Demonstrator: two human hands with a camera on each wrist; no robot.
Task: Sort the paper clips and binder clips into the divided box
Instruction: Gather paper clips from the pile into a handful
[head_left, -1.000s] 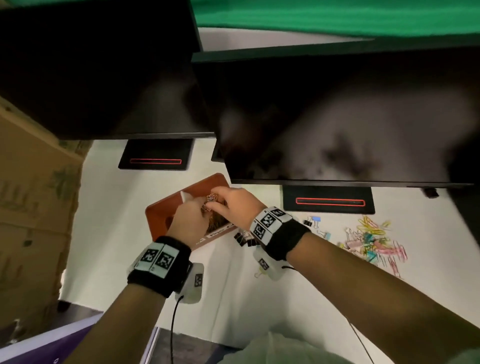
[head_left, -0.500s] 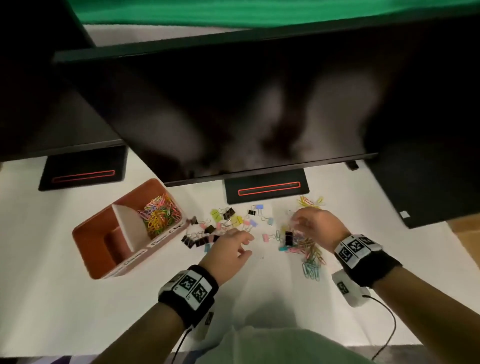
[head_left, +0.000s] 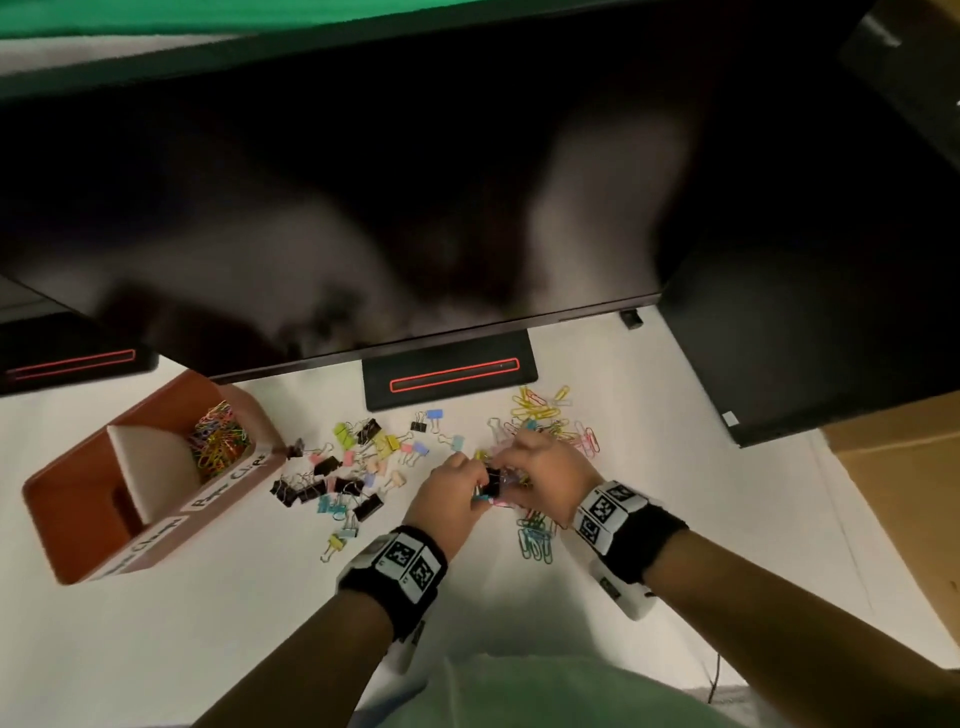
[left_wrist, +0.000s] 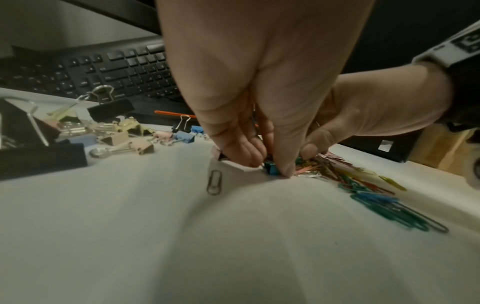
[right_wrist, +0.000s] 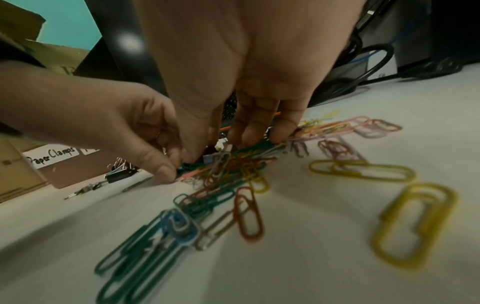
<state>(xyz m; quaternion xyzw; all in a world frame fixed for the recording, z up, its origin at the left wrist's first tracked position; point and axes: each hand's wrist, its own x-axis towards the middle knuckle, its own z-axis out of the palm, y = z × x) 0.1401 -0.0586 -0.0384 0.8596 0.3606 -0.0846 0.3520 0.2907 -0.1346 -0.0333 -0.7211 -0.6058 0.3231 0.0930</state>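
Observation:
A pile of coloured paper clips (head_left: 537, 530) lies on the white table, right of centre. Both hands meet over its left edge. My left hand (head_left: 475, 491) curls thumb and fingers down into the pile, and its thumb tip rests on a small blue binder clip (left_wrist: 271, 170). My right hand (right_wrist: 233, 148) pinches a bunch of paper clips (right_wrist: 241, 158) from the other side. A black binder clip (head_left: 492, 479) shows between the two hands. Loose binder clips (head_left: 337, 478) are scattered left of the hands. The brown divided box (head_left: 57, 525) stands at the left, with paper clips (head_left: 218, 441) in its far compartment.
A monitor (head_left: 415, 182) overhangs the back of the table, its stand foot (head_left: 449, 371) just behind the clips. More yellow and pink paper clips (head_left: 545, 410) lie behind the right hand. A keyboard (left_wrist: 103, 70) sits under the monitor. A cardboard box (head_left: 904, 493) stands at the right.
Both hands left the divided box and moved right to the paper clip pile. Half a second ago they were apart; now they have closed together on the clips.

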